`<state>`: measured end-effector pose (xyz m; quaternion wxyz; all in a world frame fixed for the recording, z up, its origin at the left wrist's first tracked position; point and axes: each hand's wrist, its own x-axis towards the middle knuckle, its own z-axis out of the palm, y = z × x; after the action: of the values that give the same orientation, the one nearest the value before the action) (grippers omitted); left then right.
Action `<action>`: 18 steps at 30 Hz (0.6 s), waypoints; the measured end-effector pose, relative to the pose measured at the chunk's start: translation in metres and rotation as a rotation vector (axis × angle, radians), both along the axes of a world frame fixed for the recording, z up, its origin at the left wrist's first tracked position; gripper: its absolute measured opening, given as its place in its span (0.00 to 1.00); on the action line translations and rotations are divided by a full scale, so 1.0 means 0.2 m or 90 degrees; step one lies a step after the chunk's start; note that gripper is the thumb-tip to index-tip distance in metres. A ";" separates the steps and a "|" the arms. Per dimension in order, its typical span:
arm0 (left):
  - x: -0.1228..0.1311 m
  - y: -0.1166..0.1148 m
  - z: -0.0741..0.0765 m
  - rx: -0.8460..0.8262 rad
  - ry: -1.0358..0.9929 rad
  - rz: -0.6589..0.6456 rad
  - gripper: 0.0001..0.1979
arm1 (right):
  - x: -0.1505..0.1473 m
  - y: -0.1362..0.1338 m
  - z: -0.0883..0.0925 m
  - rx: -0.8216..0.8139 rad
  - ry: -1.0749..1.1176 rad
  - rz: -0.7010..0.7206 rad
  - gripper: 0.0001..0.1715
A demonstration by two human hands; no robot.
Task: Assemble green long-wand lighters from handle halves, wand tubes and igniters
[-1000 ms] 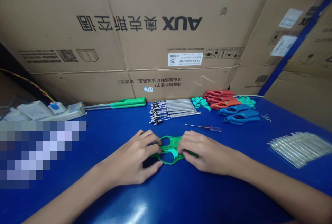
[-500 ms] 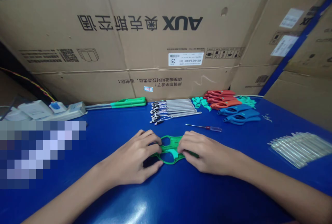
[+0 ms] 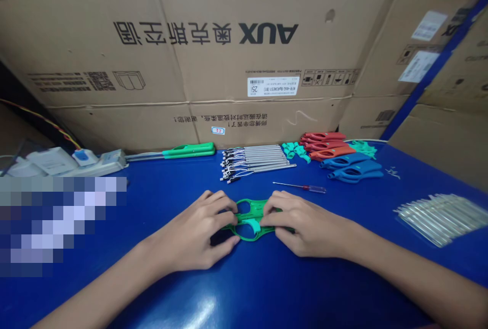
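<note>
A green lighter handle shell [image 3: 247, 237] lies on the blue table in front of me, its hollow inner side facing up. Inside it sits a light-green trigger [image 3: 254, 226]. My left hand [image 3: 208, 230] grips the shell's left end between thumb and fingers. On the right part, my right hand [image 3: 301, 225] has its fingers closed over the shell beside the trigger. Those fingertips cover part of the inside, so whether they also pinch a small piece is hidden.
Beyond my hands lie a screwdriver [image 3: 299, 187], metal lighter tubes with wires [image 3: 259, 158], and red, orange and blue handle shells [image 3: 353, 166]. Finished-looking green lighters [image 3: 188, 151] rest near a power strip [image 3: 102, 163]. Bagged metal tubes [image 3: 442, 217] are at right. Cardboard [image 3: 213, 75] stands behind.
My right hand has shifted slightly right, its fingertips moving off the trigger. More of the trigger shows now, tilted a little differently. My left hand stays where it was.
</note>
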<state>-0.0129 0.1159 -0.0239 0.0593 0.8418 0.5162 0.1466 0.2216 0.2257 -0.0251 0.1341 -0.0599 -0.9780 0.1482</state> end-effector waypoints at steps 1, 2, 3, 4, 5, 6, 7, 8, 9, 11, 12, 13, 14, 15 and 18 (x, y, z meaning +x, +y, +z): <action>0.00 0.00 0.00 0.001 0.000 0.000 0.06 | 0.00 0.00 0.00 0.000 0.000 0.001 0.16; 0.00 0.00 0.00 0.002 -0.001 0.000 0.06 | 0.00 0.00 0.00 0.000 0.001 0.002 0.16; 0.00 0.00 0.00 0.002 -0.001 0.001 0.06 | 0.00 0.00 0.00 0.001 0.003 0.001 0.17; 0.00 0.00 0.00 0.003 -0.001 0.002 0.06 | 0.00 0.00 0.00 0.001 0.003 -0.002 0.17; 0.00 0.00 0.00 0.005 -0.001 0.002 0.06 | 0.00 0.00 0.00 0.001 0.003 -0.004 0.17; 0.00 0.00 0.01 0.007 0.000 0.001 0.06 | 0.00 0.00 0.00 0.001 0.004 -0.006 0.17; 0.00 0.00 0.01 0.009 0.000 0.000 0.06 | 0.00 -0.01 -0.01 0.001 0.004 -0.007 0.18; 0.01 0.00 0.01 0.010 0.000 -0.001 0.06 | 0.00 -0.01 -0.01 0.000 0.004 -0.007 0.18; 0.01 0.00 0.01 0.010 -0.001 -0.002 0.07 | -0.01 -0.01 -0.01 -0.001 0.005 -0.005 0.18; 0.01 0.00 0.01 0.008 -0.001 -0.001 0.07 | -0.01 -0.01 -0.01 -0.003 0.009 0.000 0.19; 0.01 0.00 0.01 0.008 0.000 -0.002 0.07 | -0.01 -0.02 -0.02 -0.004 0.011 0.002 0.19; 0.01 0.00 0.00 0.007 0.001 -0.002 0.07 | -0.01 -0.02 -0.02 -0.005 0.012 0.002 0.19; 0.01 0.00 0.00 0.006 0.002 -0.002 0.07 | -0.01 -0.02 -0.02 -0.005 0.013 0.002 0.19; 0.01 0.00 0.00 0.004 0.002 -0.002 0.07 | 0.00 -0.01 -0.02 -0.004 0.013 0.003 0.19; 0.01 0.00 0.00 -0.001 0.002 0.002 0.06 | 0.00 -0.01 -0.02 -0.003 0.012 0.004 0.19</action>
<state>-0.0116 0.1155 -0.0232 0.0588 0.8412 0.5175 0.1453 0.2209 0.2236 -0.0282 0.1429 -0.0557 -0.9765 0.1516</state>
